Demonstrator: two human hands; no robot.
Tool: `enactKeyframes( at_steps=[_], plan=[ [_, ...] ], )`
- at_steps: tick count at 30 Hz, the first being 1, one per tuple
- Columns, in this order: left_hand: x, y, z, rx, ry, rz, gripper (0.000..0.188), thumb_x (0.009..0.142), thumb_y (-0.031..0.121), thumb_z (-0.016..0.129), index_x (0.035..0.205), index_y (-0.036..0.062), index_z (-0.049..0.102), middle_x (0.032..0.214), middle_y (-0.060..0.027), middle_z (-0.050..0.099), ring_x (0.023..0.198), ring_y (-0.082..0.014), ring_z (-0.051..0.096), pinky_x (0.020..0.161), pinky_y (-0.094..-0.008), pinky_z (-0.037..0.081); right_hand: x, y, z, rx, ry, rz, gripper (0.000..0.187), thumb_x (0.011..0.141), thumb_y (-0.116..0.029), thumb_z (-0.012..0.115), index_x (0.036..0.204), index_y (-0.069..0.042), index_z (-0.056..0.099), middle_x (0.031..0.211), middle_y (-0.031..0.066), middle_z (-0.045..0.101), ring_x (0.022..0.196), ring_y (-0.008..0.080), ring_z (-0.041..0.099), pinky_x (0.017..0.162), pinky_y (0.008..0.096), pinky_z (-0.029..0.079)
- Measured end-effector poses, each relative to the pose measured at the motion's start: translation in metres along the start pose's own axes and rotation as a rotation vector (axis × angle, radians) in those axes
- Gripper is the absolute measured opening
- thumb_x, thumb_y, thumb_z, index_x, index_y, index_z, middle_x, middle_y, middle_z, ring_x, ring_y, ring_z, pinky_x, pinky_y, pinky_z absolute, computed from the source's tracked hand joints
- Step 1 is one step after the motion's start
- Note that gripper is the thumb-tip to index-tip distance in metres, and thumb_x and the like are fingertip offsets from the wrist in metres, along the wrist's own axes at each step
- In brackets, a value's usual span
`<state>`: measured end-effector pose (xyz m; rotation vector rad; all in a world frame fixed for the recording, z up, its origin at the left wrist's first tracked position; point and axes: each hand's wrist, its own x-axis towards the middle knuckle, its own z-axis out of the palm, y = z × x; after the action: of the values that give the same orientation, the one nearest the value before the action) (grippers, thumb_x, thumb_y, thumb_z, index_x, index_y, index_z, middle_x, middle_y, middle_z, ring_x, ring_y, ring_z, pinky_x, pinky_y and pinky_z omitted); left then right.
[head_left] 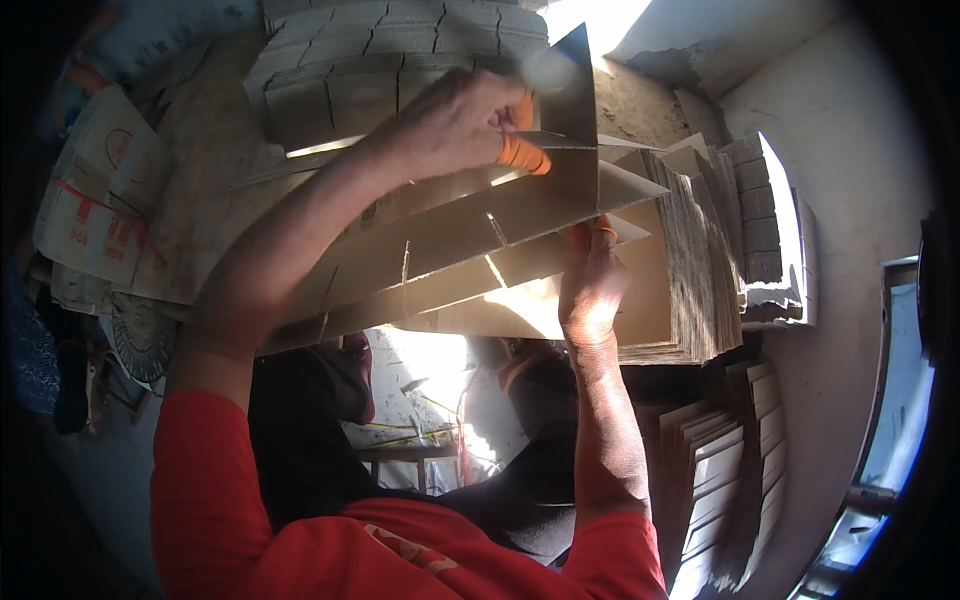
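Several long slotted cardboard divider strips (440,245) stretch slantwise above my lap, with narrow slits along their edges. A shorter cardboard crosspiece (572,95) stands upright across their right ends. My left hand (465,120), with orange covers on its fingertips, is closed at the far strip beside the crosspiece, its thumb and finger on either side of a strip edge. Below the crosspiece, my right hand (592,275) is closed on the right ends of the nearer strips, an orange cover on one finger. The strips partly hide its fingertips.
Stacks of slotted cardboard (335,95) stand at the back of the wooden table (205,150). A tall pile of cardboard sheets (695,270) is at the right, with more bundles (710,470) below. A printed carton (100,190) lies far left. A wall (830,170) bounds the right.
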<state>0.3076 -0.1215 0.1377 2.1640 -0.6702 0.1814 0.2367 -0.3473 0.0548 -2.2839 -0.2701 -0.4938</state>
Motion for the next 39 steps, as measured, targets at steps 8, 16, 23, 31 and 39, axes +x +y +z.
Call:
enactKeyframes(
  at_steps=[8,16,23,31,39],
  plan=[
    [0.064,-0.061,0.000,0.663,0.172,-0.109,0.050,0.067,0.022,0.080,0.103,-0.0009,0.054,0.103,-0.0156,0.059,0.104,-0.0276,0.052,0.087,-0.0385,0.044,0.003,-0.003,-0.001,0.231,0.047,0.171,0.027,0.087,0.006,0.039,0.110,0.006,0.054,0.122,0.0148,0.054,0.114,0.0208,0.050,0.099,0.0309,0.040],
    [0.062,-0.132,0.038,0.949,0.243,0.081,0.028,0.070,0.002,0.066,0.096,0.0026,0.058,0.095,-0.0124,0.058,0.101,-0.0280,0.051,0.087,-0.0379,0.043,0.006,-0.006,0.001,0.066,0.122,-0.052,0.019,0.081,0.018,0.047,0.094,0.008,0.056,0.110,0.0213,0.062,0.094,0.0230,0.062,0.085,0.0307,0.050],
    [0.058,-0.123,0.036,0.831,0.275,0.158,0.014,0.066,-0.004,0.061,0.077,0.0041,0.055,0.080,-0.0099,0.058,0.088,-0.0273,0.053,0.081,-0.0396,0.045,0.007,0.001,0.004,0.108,0.169,-0.131,0.021,0.080,0.017,0.052,0.099,0.008,0.056,0.106,0.0203,0.064,0.090,0.0248,0.065,0.079,0.0288,0.052],
    [0.059,-0.128,0.036,0.942,0.268,0.235,0.009,0.069,-0.003,0.057,0.075,0.0031,0.054,0.077,-0.0136,0.060,0.087,-0.0296,0.055,0.075,-0.0419,0.047,0.001,-0.003,-0.005,-0.098,0.141,-0.132,0.020,0.081,0.012,0.057,0.101,0.006,0.055,0.105,0.0210,0.064,0.076,0.0271,0.067,0.062,0.0296,0.053],
    [0.050,-0.128,0.038,0.916,0.522,0.448,0.007,0.076,0.003,0.053,0.083,0.0033,0.055,0.094,-0.0097,0.060,0.094,-0.0278,0.054,0.081,-0.0416,0.045,0.002,0.002,-0.005,-0.123,0.153,-0.182,0.014,0.082,0.009,0.059,0.094,0.004,0.054,0.108,0.0213,0.063,0.074,0.0294,0.067,0.059,0.0300,0.053]
  ],
)
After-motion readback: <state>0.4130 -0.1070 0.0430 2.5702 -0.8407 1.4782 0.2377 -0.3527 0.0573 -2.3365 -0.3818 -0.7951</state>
